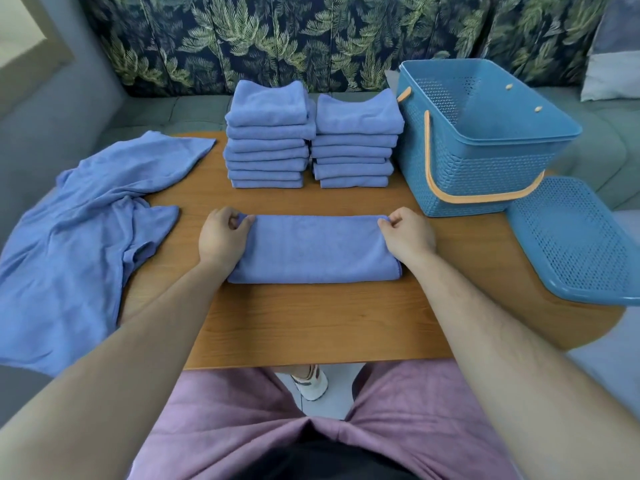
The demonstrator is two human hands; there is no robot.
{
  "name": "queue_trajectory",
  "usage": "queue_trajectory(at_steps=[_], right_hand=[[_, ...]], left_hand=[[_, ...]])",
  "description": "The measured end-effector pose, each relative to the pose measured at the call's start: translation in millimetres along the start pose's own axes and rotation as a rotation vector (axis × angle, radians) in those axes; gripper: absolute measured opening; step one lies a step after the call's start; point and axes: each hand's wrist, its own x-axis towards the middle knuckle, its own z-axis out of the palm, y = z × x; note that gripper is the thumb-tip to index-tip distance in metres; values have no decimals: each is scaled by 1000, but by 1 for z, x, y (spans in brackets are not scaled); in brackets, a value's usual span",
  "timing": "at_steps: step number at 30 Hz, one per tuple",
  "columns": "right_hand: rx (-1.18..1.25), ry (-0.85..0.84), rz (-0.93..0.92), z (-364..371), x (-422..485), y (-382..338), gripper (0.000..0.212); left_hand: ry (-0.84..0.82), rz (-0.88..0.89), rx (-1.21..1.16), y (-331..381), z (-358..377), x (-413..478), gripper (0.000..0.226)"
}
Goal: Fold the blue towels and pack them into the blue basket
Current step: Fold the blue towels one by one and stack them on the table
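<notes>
Your left hand [223, 237] pinches the far left corner of the half-folded towel [313, 249], thumb and forefinger closed on the cloth, the other fingers curled loosely above it. Your right hand [408, 235] mirrors it at the far right corner, fingers closed on the edge in the same pinch. Both forearms reach straight out from your body, wrists low, knuckles up, palms facing down toward the wooden table [311, 320].

You hold the two far corners because that edge has to line up with the layer beneath; gripping both ends at once keeps the long strip taut and square, so the next fold across its width should come out neat. The towel lies flat between your hands, its near folded edge toward you.

Beyond your fingertips stand two stacks of folded towels [311, 143], side by side and just touching, likely parked there so they can go into the basket together. Past your right hand and slightly farther away sits the blue basket [485, 157], open, its orange handle down, and nothing shows inside it. Its lid [575, 244] lies off to the right of your right forearm, hanging partly over the table edge. Left of your left hand lies the pile of unfolded towels [86, 220], draped off the table, within easy reach for the next pick.
</notes>
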Motion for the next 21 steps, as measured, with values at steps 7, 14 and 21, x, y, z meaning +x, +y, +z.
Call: queue_trajectory(at_steps=[7,14,21], right_hand=[[36,10,-3,-1,-3,0,19],[77,-50,52,-8,-7,-5,22],[-214,88,-395,32,-64,-63,44]], left_hand=[[6,10,14,-3,1,2,30],[-35,-100,-88,4,-6,3,23],[-65,461,214,43,34,-47,37]])
